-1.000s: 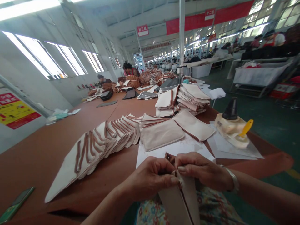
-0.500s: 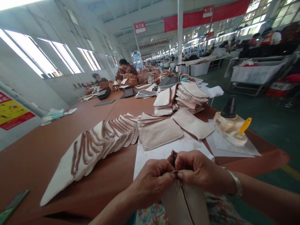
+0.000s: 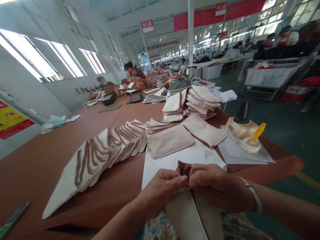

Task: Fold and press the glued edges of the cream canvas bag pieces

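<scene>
Between my two hands is a cream fabric pouch (image 3: 183,213) with a dark brown seam or zip running down its middle. My left hand (image 3: 162,190) pinches the brown edging at its top from the left side. From the right, my right hand (image 3: 215,186) grips the same edge, fingers curled around it, with a bangle on the wrist. A pointed brown corner sticks up between the hands. The pouch's lower part hangs over a flowered cloth on my lap. Just beyond lie cream pouches (image 3: 170,141) on a white sheet (image 3: 202,155).
A fanned row of cream pouches (image 3: 100,156) stretches left across the brown table (image 3: 120,203). Further back stands a taller stack (image 3: 203,101). On the right sit a cream container with a black cone (image 3: 242,113) and a yellow-handled tool (image 3: 258,131). A green-edged phone-like object (image 3: 15,216) lies at far left.
My hands have parted slightly at the pouch's top, showing more of the brown lining. My right fingers have turned down over the edge. The view has shifted a little.
</scene>
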`<action>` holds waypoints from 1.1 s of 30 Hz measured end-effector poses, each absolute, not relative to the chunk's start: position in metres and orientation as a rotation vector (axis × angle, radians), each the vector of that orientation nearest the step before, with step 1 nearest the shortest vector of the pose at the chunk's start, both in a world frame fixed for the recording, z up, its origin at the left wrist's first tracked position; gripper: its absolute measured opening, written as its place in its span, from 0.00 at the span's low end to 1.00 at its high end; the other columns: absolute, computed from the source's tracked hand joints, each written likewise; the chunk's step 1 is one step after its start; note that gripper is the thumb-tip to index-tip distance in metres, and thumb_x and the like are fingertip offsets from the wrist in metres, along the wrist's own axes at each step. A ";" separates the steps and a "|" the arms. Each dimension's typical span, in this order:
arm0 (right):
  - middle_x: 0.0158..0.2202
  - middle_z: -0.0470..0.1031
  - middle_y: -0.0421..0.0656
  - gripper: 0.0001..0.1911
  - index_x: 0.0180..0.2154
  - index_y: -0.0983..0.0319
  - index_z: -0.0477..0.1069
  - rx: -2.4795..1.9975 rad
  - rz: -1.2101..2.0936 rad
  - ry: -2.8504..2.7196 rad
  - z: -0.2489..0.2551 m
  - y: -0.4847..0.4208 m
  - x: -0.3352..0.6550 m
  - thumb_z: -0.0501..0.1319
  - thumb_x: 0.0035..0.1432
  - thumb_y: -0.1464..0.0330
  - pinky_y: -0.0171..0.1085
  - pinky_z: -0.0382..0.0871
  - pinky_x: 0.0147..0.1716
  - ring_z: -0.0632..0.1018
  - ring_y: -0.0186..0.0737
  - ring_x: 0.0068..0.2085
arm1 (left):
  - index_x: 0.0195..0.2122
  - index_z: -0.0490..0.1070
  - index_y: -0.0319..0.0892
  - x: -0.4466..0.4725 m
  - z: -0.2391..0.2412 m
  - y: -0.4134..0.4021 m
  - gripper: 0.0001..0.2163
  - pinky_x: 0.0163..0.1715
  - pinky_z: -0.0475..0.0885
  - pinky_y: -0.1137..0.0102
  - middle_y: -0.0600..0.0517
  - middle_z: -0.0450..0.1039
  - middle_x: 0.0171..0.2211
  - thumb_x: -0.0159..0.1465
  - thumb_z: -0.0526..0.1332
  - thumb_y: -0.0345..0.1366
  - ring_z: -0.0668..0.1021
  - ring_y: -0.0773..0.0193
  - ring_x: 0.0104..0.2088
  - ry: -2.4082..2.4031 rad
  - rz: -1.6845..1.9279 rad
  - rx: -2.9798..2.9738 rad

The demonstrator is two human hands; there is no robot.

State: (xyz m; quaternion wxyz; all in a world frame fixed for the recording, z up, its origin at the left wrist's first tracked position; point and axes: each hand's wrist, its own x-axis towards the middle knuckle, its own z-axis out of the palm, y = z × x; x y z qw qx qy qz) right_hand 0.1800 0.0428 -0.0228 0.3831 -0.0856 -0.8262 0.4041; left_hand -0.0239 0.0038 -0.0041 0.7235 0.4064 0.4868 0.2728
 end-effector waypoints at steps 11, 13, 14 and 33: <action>0.32 0.67 0.42 0.20 0.37 0.66 0.70 -0.549 1.819 -1.858 -0.014 0.055 0.194 0.51 0.70 0.56 0.32 0.63 0.32 0.65 0.33 0.32 | 0.29 0.69 0.38 -0.027 0.012 -0.001 0.17 0.23 0.55 0.76 0.56 0.60 0.24 0.66 0.58 0.48 0.60 0.71 0.25 1.184 0.505 1.563; 0.29 0.65 0.40 0.23 0.32 0.66 0.70 -0.555 1.864 -1.937 -0.013 0.059 0.193 0.54 0.68 0.54 0.31 0.60 0.29 0.64 0.32 0.30 | 0.29 0.68 0.38 -0.026 0.015 -0.002 0.16 0.23 0.57 0.76 0.56 0.61 0.25 0.67 0.57 0.46 0.61 0.71 0.25 1.187 0.505 1.642; 0.29 0.65 0.40 0.23 0.30 0.67 0.70 -0.529 1.869 -1.973 -0.014 0.060 0.193 0.56 0.66 0.53 0.31 0.59 0.28 0.63 0.32 0.30 | 0.29 0.68 0.38 -0.026 0.016 -0.002 0.15 0.24 0.57 0.76 0.56 0.62 0.25 0.67 0.57 0.45 0.62 0.70 0.26 1.180 0.511 1.674; 0.29 0.65 0.39 0.21 0.28 0.65 0.66 -0.274 1.763 -2.007 -0.016 0.065 0.189 0.57 0.66 0.55 0.31 0.59 0.30 0.65 0.32 0.31 | 0.28 0.68 0.38 -0.045 0.023 0.007 0.24 0.27 0.56 0.73 0.55 0.58 0.25 0.69 0.50 0.54 0.60 0.68 0.27 1.067 0.441 1.537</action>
